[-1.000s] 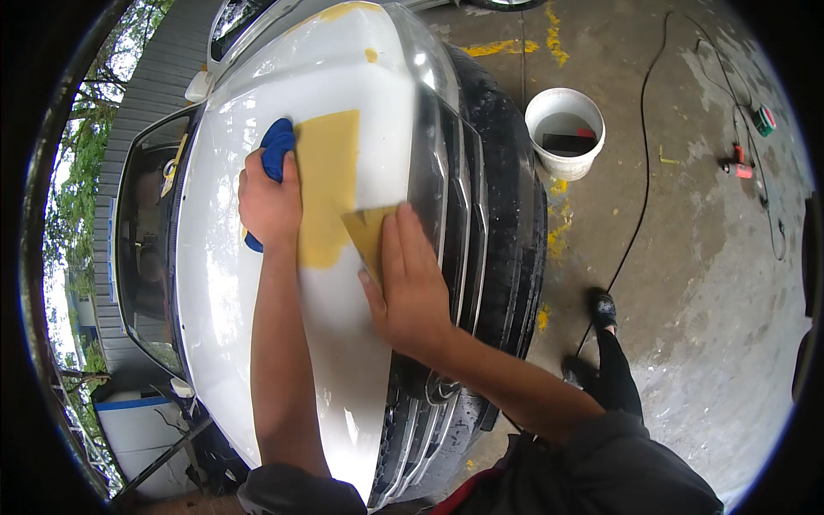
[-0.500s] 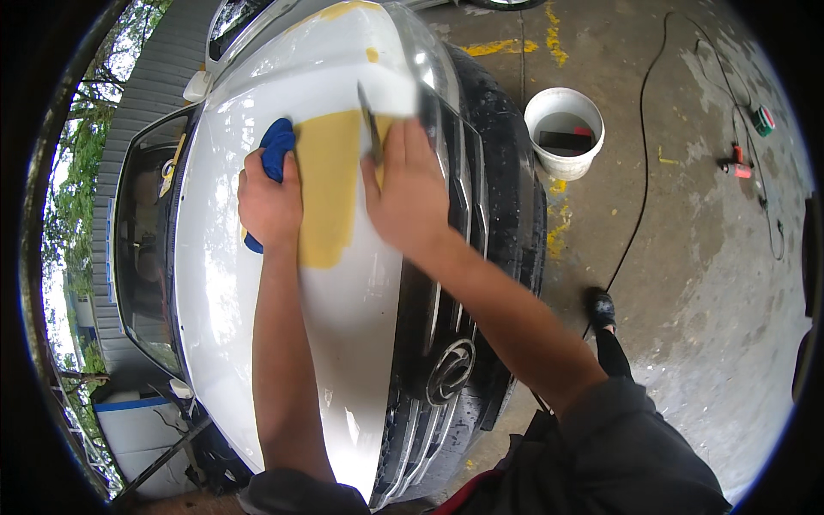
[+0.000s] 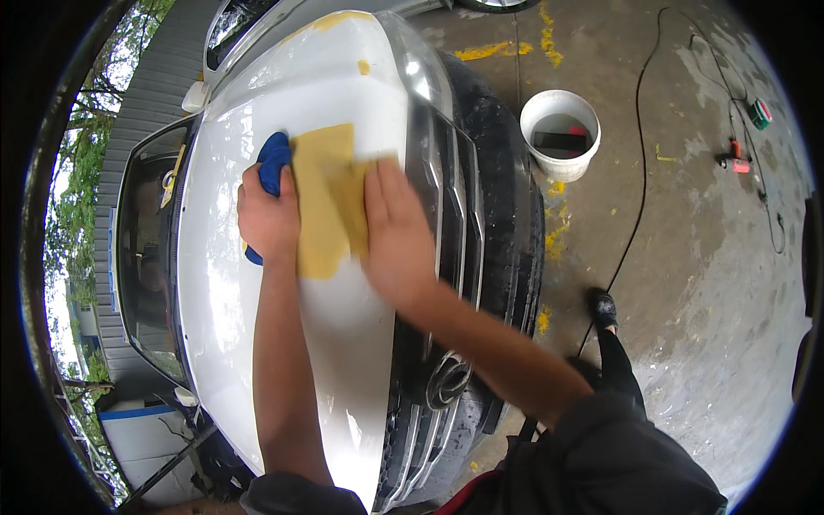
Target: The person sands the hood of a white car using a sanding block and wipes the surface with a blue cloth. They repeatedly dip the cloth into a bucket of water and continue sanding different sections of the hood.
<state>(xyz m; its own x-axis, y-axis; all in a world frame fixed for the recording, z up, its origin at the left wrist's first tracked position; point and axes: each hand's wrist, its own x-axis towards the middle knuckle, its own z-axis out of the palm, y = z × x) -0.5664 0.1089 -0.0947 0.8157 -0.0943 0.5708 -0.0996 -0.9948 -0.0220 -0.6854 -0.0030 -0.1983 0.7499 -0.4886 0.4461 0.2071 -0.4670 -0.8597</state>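
A yellow patch of what looks like body filler (image 3: pixel 322 206) covers part of the white car hood (image 3: pixel 339 352). My left hand (image 3: pixel 269 219) rests at the patch's left edge, its fingers closed around a crumpled blue cloth (image 3: pixel 275 161). My right hand (image 3: pixel 400 240) lies over the patch's right side with fingers stretched forward. Beneath and beside those fingers is a thin, flat, yellowish-brown sheet-like piece (image 3: pixel 350 206), smeared by motion. Its exact kind and the thumb's hold on it cannot be made out.
Right of the front bumper, a white bucket (image 3: pixel 562 107) holds water and a dark block. A black cable (image 3: pixel 638 189) runs across the concrete floor. A red power tool (image 3: pixel 736 163) and a small green container (image 3: pixel 760 113) lie farther right. The black grille (image 3: pixel 429 335) borders the hood.
My right hand has drawn nearer and slightly left with the thin sheet, across the patch's right side. My left hand keeps the blue cloth in about the same spot.
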